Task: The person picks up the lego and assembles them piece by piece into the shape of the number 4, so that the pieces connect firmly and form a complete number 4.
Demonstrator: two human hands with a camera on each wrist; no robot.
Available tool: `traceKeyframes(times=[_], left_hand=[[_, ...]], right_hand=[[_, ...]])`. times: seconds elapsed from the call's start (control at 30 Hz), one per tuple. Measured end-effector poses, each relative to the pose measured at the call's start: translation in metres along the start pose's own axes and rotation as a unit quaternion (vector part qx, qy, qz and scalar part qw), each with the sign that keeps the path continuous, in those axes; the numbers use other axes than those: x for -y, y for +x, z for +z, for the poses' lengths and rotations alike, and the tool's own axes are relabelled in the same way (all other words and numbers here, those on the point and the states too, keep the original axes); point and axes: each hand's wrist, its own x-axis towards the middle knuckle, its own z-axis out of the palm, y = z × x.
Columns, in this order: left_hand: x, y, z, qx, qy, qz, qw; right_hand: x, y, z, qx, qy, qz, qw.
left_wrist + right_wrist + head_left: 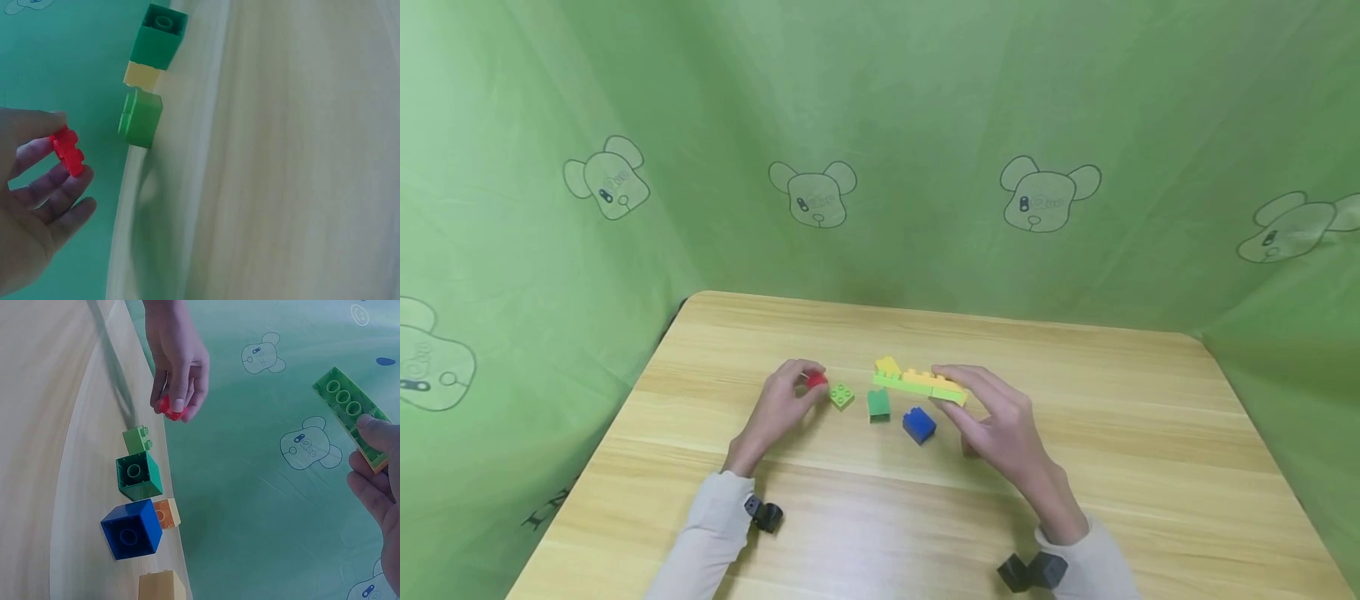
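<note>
My left hand (pixel 781 407) pinches a small red toy brick (pixel 67 151) between thumb and fingertips, studs showing in the left wrist view. In my right hand (pixel 1009 429) is a long joined piece (pixel 913 386), light green below with yellow-orange bricks on top; thumb and fingers grip its right end. The right wrist view shows the hollow underside of its green base (pixel 342 397). Close to the left fingers lies a light green brick (pixel 842 396) with its studs up. A dark green brick (pixel 878 406) and a blue brick (pixel 919 425) lie between the hands.
A yellow-orange brick (pixel 166 513) sits partly hidden behind the blue one, and another yellowish brick (pixel 161 586) shows at the right wrist view's bottom edge. Beyond the wooden table (pixel 1075 367) hangs a green curtain (pixel 925 100) with printed bear heads.
</note>
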Motion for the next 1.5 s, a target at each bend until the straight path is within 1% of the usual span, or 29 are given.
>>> traceKeyframes(times=[0.07, 0.13, 0.23, 0.3, 0.4, 0.53, 0.67, 0.8, 0.93, 1.03, 1.13, 1.23, 1.33, 1.5], left_hand=[[-0.002, 0.0, 0.0, -0.004, -0.023, -0.011, 0.9997], [-0.004, 0.0, 0.0, -0.01, -0.045, -0.014, 0.9988], [-0.009, 0.0, 0.001, -0.021, -0.063, 0.0, 0.9978], [-0.013, -0.001, 0.002, -0.026, -0.069, 0.018, 0.9971], [-0.018, -0.001, 0.002, -0.027, -0.085, 0.035, 0.9954], [-0.025, -0.001, 0.003, -0.025, -0.119, 0.039, 0.9918], [-0.035, -0.001, 0.003, -0.012, -0.161, 0.037, 0.9861], [-0.049, 0.0, 0.005, -0.004, -0.209, 0.037, 0.9772], [-0.064, 0.001, 0.006, -0.011, -0.247, 0.057, 0.9673], [-0.073, 0.002, 0.008, -0.02, -0.25, 0.081, 0.9647], [-0.079, 0.002, 0.01, -0.029, -0.241, 0.095, 0.9654], [-0.084, 0.001, 0.012, -0.039, -0.238, 0.096, 0.9658], [-0.088, 0.001, 0.012, -0.049, -0.242, 0.095, 0.9643], [-0.095, -0.001, 0.013, -0.056, -0.262, 0.105, 0.9577]], right_hand=[[-0.001, 0.0, 0.0, 0.0, -0.001, -0.002, 1.0], [-0.001, 0.0, 0.0, -0.001, -0.002, -0.003, 1.0], [-0.001, 0.001, 0.0, -0.003, -0.003, -0.006, 1.0], [-0.001, 0.001, 0.0, -0.003, -0.001, -0.006, 1.0], [0.0, 0.001, 0.001, -0.002, 0.002, -0.005, 1.0], [0.001, 0.001, 0.001, 0.005, 0.006, 0.006, 1.0], [0.001, 0.001, 0.0, 0.008, 0.007, 0.007, 0.9999], [0.0, 0.001, 0.001, 0.003, 0.004, -0.003, 1.0], [-0.001, 0.001, 0.001, 0.001, 0.004, -0.006, 1.0], [-0.001, 0.0, 0.0, 0.0, 0.003, -0.006, 1.0], [-0.001, 0.0, 0.001, -0.001, 0.002, -0.007, 1.0], [-0.002, -0.001, 0.002, -0.001, 0.003, -0.007, 1.0], [-0.002, -0.001, 0.002, -0.001, 0.004, -0.007, 1.0], [-0.001, -0.002, 0.003, 0.006, 0.004, -0.003, 1.0]])
